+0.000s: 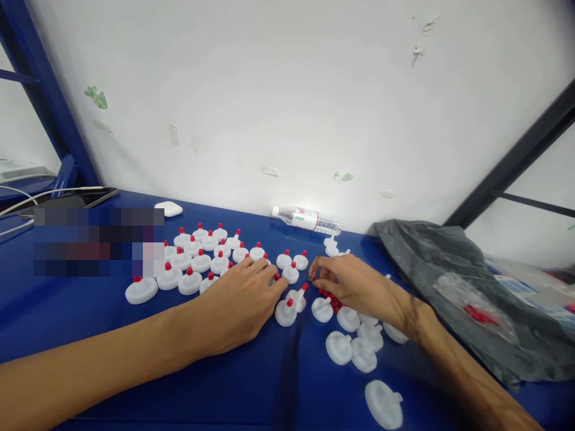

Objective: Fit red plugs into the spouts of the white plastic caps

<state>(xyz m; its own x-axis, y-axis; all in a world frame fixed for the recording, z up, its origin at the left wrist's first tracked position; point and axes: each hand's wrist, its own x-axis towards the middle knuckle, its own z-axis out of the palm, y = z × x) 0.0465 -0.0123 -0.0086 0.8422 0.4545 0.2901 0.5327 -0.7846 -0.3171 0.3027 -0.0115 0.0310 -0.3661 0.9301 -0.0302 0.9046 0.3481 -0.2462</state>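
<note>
Through the head camera I am looking down at a blue table point(215, 383), where white lids with red tips point(169, 276) are standing in a cluster at the left and middle. My left hand point(245, 299) is reaching over the cluster's right edge, its fingers bending down close together and its thumb lying just beside a red tip (whether they are pinching anything, I cannot tell). My right hand point(354, 284) is hovering at a pile of small red caps point(333, 300), thumb and forefinger curling toward each other; I cannot tell what, if anything, is between them. Plain white lids point(339, 348) are lying around that pile and nearer me. A clear bottle point(305, 219) is lying along the wall point(287, 108), and a dark plastic bag point(417, 245) is sprawling at the right.
</note>
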